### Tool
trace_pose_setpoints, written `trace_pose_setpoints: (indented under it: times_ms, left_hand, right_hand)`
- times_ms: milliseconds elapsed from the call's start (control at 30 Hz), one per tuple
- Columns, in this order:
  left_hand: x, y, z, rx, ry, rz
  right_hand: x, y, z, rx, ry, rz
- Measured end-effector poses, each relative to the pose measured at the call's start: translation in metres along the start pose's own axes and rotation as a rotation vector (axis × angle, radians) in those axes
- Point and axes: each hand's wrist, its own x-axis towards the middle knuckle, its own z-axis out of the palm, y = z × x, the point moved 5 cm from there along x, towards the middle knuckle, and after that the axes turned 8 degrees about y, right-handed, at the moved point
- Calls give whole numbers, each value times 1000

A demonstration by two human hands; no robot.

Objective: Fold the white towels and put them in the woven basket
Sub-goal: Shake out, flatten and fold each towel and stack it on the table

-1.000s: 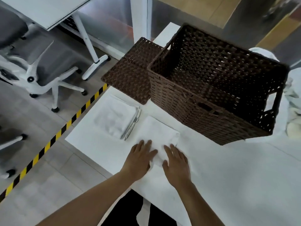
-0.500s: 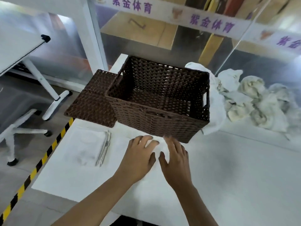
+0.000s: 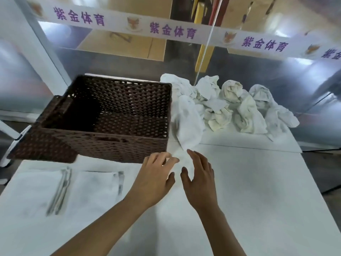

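Note:
The brown woven basket (image 3: 103, 139) stands empty at the back left of the white table (image 3: 258, 200). Two folded white towels (image 3: 36, 191) (image 3: 94, 189) lie side by side in front of it. A heap of crumpled white towels (image 3: 239, 108) sits at the back right. One loose towel (image 3: 188, 122) trails from the heap past the basket's right wall toward me. My left hand (image 3: 155, 178) and my right hand (image 3: 199, 180) hover at its near end, fingers straight and close together, the left fingertips touching the cloth.
The basket's flat woven lid (image 3: 42, 146) leans by its left side, overhanging the table edge. A glass wall with a printed banner (image 3: 171, 30) runs behind the table. A seam (image 3: 249, 145) divides the table top.
Both hands left the second folded towel and moved right and forward to the end of the loose towel. The view tilted up, bringing the towel heap into sight.

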Motion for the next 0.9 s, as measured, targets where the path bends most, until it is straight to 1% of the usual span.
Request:
trace_pose_setpoints:
  times_ms: [233, 400, 500, 600, 667, 800, 900]
  left_hand:
    - [59, 56, 65, 44, -25, -71]
    - [111, 70, 114, 72, -59, -147]
    - [149, 64, 142, 106, -105, -199]
    - [189, 50, 166, 177, -107, -249]
    - [211, 37, 180, 235, -132, -303]
    - [247, 4, 212, 356, -282, -392]
    - [258, -13, 236, 343, -341, -432]
  right_hand:
    - [62, 88, -24, 62, -103, 20]
    - [109, 147, -30, 53, -157, 9]
    - [143, 173, -21, 28, -207, -61]
    - [178, 194, -8, 10, -232, -108]
    - [196, 205, -3, 29, -229, -92]
    - [210, 226, 6, 80, -235, -47]
    - [212, 240, 10, 114, -256, 8]
